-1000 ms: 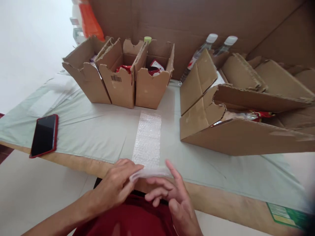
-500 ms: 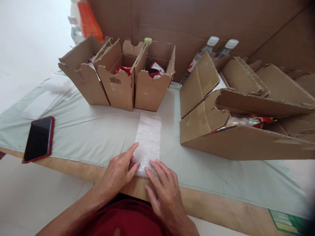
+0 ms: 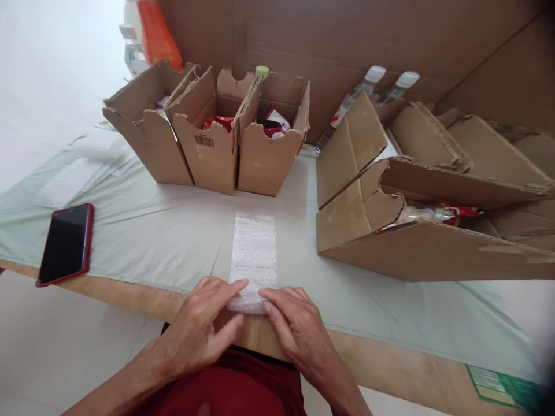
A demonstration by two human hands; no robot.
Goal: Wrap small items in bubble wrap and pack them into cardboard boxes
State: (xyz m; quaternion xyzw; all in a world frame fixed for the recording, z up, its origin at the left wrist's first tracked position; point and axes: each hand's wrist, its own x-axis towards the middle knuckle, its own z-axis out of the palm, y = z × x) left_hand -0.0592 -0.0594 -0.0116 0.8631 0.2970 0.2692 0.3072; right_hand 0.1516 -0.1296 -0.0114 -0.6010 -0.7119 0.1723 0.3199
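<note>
A sheet of bubble wrap (image 3: 254, 248) lies lengthwise on the cloth, its near end at the table's front edge looking bunched or folded over. My left hand (image 3: 202, 320) rests at the near left corner, index finger stretched onto the wrap and thumb spread apart below it. At the opposite corner, my right hand (image 3: 299, 323) touches the wrap with its index finger and thumb, close to each other but apart. Its other fingers are partly hidden behind the index finger. Neither hand visibly grips the wrap.
Three cardboard bins (image 3: 212, 153) with packets stand behind the wrap. To the right is a larger divided cardboard box (image 3: 433, 248), with clear bottles (image 3: 347, 110) behind it. A red-cased phone (image 3: 66, 242) lies left, near more clear wrap (image 3: 82, 167). A green-and-yellow printed item (image 3: 498, 387) sits lower right.
The bubble wrap has shifted slightly left and toward me, and its near end now looks more bunched. My left hand has moved down to the near corner; my right fingers have drawn in.
</note>
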